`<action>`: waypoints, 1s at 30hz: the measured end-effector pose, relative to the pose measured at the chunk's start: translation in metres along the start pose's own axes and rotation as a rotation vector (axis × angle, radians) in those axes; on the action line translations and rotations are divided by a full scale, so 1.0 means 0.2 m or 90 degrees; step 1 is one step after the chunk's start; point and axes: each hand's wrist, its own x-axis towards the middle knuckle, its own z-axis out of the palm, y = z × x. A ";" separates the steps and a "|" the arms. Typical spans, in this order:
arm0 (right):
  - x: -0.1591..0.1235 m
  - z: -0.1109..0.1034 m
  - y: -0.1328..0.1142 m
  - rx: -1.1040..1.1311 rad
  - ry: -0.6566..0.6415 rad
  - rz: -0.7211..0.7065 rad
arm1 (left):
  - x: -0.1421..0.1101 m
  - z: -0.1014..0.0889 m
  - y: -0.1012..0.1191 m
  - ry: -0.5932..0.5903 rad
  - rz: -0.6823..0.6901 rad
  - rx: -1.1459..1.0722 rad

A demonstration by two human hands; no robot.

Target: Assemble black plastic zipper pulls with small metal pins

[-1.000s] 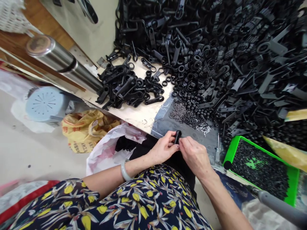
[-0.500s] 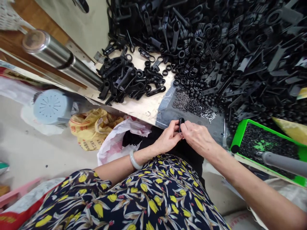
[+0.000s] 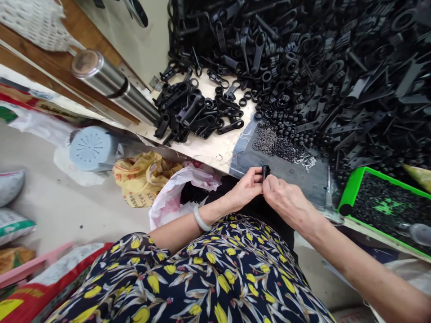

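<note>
A small black plastic part with a rounded end (image 3: 266,170) stands upright between my hands at the table's front edge. My left hand (image 3: 249,187) is closed round it from the left, a pale bangle on the wrist. From the other side my right hand (image 3: 281,194) presses its closed fingers against the same part; they hide its lower end and anything small they pinch. Just beyond lie small dark pieces (image 3: 267,140) and silvery pins (image 3: 305,159) on a dark mat (image 3: 247,157). Black lever-like parts (image 3: 198,110) are heaped to the left.
A huge pile of black plastic parts (image 3: 303,58) covers the back and right. At right is a green tray (image 3: 352,188) of small black pieces; near it lies a thin screwdriver-like tool (image 3: 329,186). A steel flask (image 3: 114,83) stands left. A white bag (image 3: 164,202) hangs below the edge.
The view has shifted, so the scene sits farther right in the picture. Both hands stay together on the black part, with only slight finger movement.
</note>
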 end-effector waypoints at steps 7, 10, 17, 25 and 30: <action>-0.02 0.05 0.02 0.109 0.032 0.068 | 0.00 -0.02 0.00 -0.043 0.015 -0.004; -0.03 0.09 0.06 0.155 0.064 0.077 | 0.00 -0.02 0.01 -0.056 0.015 0.018; -0.03 0.15 0.12 0.197 0.163 0.064 | 0.00 0.00 0.03 -0.054 0.002 0.027; -0.02 0.17 0.15 0.201 0.176 0.031 | 0.00 0.01 0.04 -0.049 0.006 0.003; 0.01 0.14 0.16 0.180 0.095 0.007 | 0.01 0.00 0.00 -0.038 0.020 0.019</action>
